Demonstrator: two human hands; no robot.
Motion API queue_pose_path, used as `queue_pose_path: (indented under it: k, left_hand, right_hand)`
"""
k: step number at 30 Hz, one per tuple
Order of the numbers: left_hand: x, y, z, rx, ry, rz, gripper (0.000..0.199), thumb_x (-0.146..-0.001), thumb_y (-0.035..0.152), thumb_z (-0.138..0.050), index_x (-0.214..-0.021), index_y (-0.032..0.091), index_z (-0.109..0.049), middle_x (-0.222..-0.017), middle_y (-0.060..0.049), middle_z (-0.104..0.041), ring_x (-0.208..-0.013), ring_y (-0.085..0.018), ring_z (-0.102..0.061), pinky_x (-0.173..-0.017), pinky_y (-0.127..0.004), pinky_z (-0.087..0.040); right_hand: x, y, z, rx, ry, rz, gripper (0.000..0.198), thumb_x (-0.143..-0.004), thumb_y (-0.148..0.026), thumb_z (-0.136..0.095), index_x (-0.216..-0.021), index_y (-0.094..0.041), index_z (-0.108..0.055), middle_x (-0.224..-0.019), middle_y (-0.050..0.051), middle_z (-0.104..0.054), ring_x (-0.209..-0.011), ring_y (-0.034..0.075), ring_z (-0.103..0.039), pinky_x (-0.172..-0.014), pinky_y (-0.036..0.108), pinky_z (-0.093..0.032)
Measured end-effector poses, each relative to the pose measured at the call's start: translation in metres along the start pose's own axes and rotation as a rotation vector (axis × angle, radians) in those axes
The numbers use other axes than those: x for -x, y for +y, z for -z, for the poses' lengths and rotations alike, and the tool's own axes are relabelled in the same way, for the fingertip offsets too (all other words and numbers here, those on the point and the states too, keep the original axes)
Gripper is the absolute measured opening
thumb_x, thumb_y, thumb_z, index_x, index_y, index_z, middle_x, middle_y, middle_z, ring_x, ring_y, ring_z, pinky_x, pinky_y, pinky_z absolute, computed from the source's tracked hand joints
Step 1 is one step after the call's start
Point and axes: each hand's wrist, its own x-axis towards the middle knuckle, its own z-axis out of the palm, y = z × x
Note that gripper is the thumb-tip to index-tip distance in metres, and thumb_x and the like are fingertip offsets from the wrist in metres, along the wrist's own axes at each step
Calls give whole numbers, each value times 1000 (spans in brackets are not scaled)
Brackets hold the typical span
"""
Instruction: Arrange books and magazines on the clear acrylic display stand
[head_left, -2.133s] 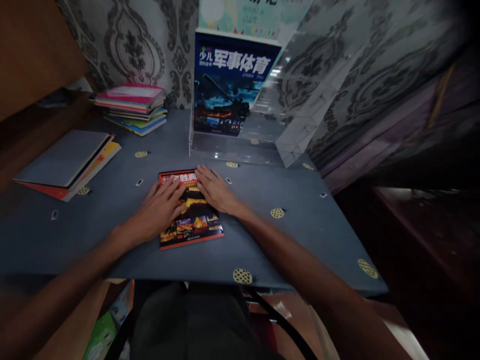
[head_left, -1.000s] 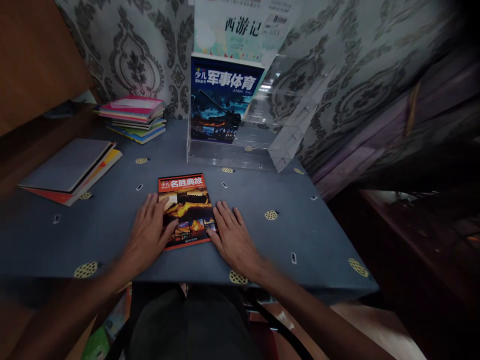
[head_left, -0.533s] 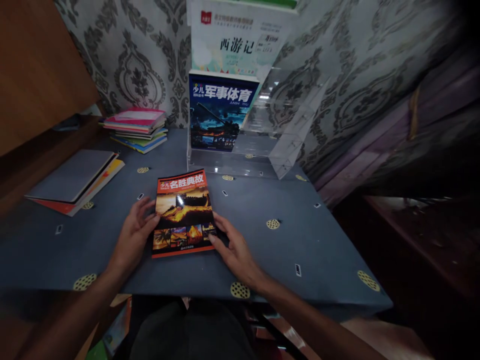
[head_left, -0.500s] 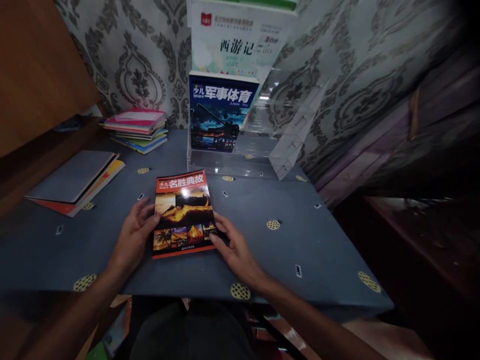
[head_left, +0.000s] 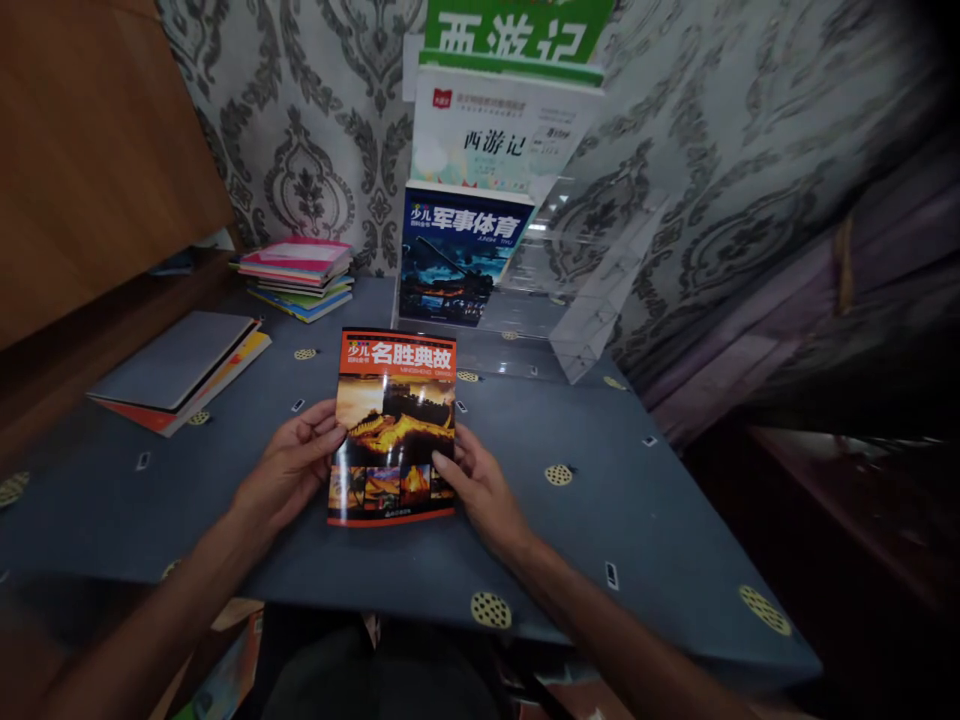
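A thin paperback book [head_left: 394, 430] with an orange title band and a Great Wall picture is between my hands, its cover facing me and its top edge tilted up. My left hand [head_left: 296, 460] grips its left edge, thumb on the cover and fingers behind. My right hand [head_left: 484, 490] holds the right edge the same way. Beyond it stands a clear acrylic book rack [head_left: 577, 335]. A blue book with a tank picture [head_left: 457, 260] leans in its lowest tier, a pale book [head_left: 487, 130] sits above, and a green book [head_left: 517, 35] is at the top.
At the back left is a stack of several books [head_left: 296, 258] with a pink one on top. A grey book [head_left: 176, 360] lies over other books nearer on the left. The blue cloth-covered table [head_left: 637, 540] has its front edge near my forearms; patterned wall behind.
Both hands have closed on the book's edges and raised it, tilting its cover more upright. The view has shifted up, so more of the green book on the rack shows.
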Motion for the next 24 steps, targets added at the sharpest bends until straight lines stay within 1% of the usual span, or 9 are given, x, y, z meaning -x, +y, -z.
queue_pose_path:
  k: [2, 4, 8, 10, 12, 15, 18, 21, 24]
  left_hand:
    - [-6, 4, 1, -13, -11, -26, 44, -63, 24, -90, -103, 17, -73, -100, -7, -79, -84, -18, -75, -70, -21, -61]
    - [-15, 11, 2, -41, -15, -69, 42, -64, 22, -89, -102, 17, -72, -101, -7, -79, -88, -20, -75, -72, -23, -61]
    - [-32, 27, -2, -92, 9, -208, 36, -67, 18, -80, -102, 19, -70, -105, -8, -77, -107, -26, -71, -91, -36, -59]
    - [-37, 30, -5, -107, 23, -261, 32, -68, 16, -75, -99, 20, -69, -107, -7, -77, -114, -28, -68, -99, -43, -55]
    - [-40, 28, -8, -118, 32, -292, 30, -65, 15, -70, -95, 21, -69, -107, -7, -76, -118, -30, -65, -101, -46, -53]
    - [-40, 17, -9, -116, 54, -298, 28, -58, 17, -65, -85, 21, -69, -102, -6, -77, -119, -31, -63, -100, -46, -53]
    - [-39, 6, -9, -110, 111, -239, 23, -55, 20, -65, -78, 21, -69, -90, -4, -77, -111, -31, -66, -95, -44, -55]
    - [-41, -1, -8, -106, 130, -238, 23, -55, 21, -65, -78, 21, -71, -81, -2, -76, -100, -29, -69, -87, -40, -56]
    - [-44, -4, -9, -112, 145, -265, 23, -57, 23, -68, -79, 21, -71, -81, -1, -75, -94, -27, -70, -79, -35, -56]
  right_hand:
    - [-11, -6, -1, -38, -19, -18, 42, -86, -45, -72, -122, -27, -60, -119, 6, -73, -114, 25, -68, -100, 47, -55]
    - [-24, -15, -2, -3, -12, 33, 39, -83, -45, -74, -116, -26, -62, -113, 5, -75, -110, 25, -69, -98, 44, -56]
    - [-48, -32, -5, 168, -35, 199, 35, -87, -46, -69, -113, -26, -60, -114, 4, -74, -110, 22, -68, -103, 44, -52]
    - [-54, -33, -5, 252, -46, 267, 32, -90, -47, -66, -112, -25, -59, -115, 4, -73, -109, 22, -67, -104, 45, -51]
    - [-56, -29, -4, 338, -43, 308, 30, -92, -49, -62, -110, -25, -59, -114, 5, -72, -107, 22, -67, -101, 44, -51]
    - [-51, -17, -1, 445, -49, 319, 32, -95, -52, -55, -111, -25, -59, -111, 6, -71, -105, 22, -66, -97, 43, -53]
    - [-41, -7, 2, 511, -28, 326, 33, -99, -50, -49, -116, -25, -60, -113, 7, -70, -109, 22, -65, -102, 42, -51]
    - [-34, 2, 7, 617, 47, 333, 39, -100, -50, -47, -129, -26, -57, -123, 8, -67, -118, 24, -61, -104, 42, -50]
    - [-31, 6, 10, 689, 96, 370, 43, -99, -46, -50, -137, -26, -54, -126, 9, -67, -122, 27, -59, -104, 45, -50]
